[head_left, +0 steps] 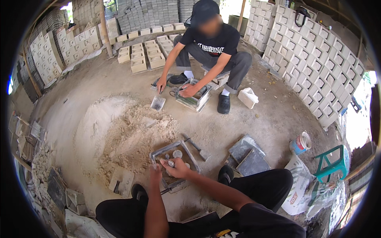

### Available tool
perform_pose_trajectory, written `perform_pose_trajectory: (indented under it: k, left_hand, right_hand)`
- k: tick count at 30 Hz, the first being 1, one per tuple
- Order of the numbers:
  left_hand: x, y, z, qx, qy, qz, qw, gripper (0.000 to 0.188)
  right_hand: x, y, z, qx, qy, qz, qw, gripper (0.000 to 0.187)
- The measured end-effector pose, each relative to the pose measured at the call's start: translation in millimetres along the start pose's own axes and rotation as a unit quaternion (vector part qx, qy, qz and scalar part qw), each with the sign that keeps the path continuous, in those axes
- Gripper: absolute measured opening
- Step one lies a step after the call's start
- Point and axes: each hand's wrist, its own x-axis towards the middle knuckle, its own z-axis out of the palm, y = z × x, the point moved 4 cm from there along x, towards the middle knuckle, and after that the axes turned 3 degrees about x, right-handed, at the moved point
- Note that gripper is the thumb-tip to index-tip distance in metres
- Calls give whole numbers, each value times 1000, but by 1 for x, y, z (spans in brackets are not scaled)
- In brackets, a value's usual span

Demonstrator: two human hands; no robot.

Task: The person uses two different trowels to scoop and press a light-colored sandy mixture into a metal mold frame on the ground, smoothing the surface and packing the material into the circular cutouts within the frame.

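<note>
Both my hands are over a rectangular metal mould frame (193, 159) on the ground between my feet. Pale round pieces (177, 154) show inside it. My right hand (179, 169) is closed around a small metal piece with a rounded end (171, 163); the rest of it is hidden by the fingers. At the frame's left side is my left hand (155, 173), its fingers partly hidden and too small to read. A flat-bladed trowel (204, 154) lies just right of the frame. Left of my hands sits a pale slab with a dark handle (121, 181).
Ahead, a squatting co-worker (210, 47) holds a trowel (158, 103) beside another mould (194, 102). A heap of pale powder (119, 131) lies left of centre. Dark plates (252, 158), a bucket (300, 142) and a green stool (335, 164) are at right. Stacked blocks (309, 59) line the walls.
</note>
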Motion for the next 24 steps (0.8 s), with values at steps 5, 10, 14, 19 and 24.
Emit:
perform_pose_trajectory:
  k: [5,10,14,19,24]
  left_hand:
    - [21,-51,24,-132,19,101,986,73]
    - [13,-47,36,-101,-9,85,991,73]
    - [-4,5,11,-25,14,104,994,75]
    - [-40,17,9,-30,61,158,985,74]
    - [-28,14,2,-49,46,148,987,76]
  right_hand:
    - [-5,-23,17,58,96,-29,993,40]
    - [-15,-22,9,54,123,-109,985,38]
    - [-5,-17,10,76,139,-79,984,35]
    - [-15,-6,11,110,105,-27,988,30]
    - [-16,-18,12,70,179,-131,973,30]
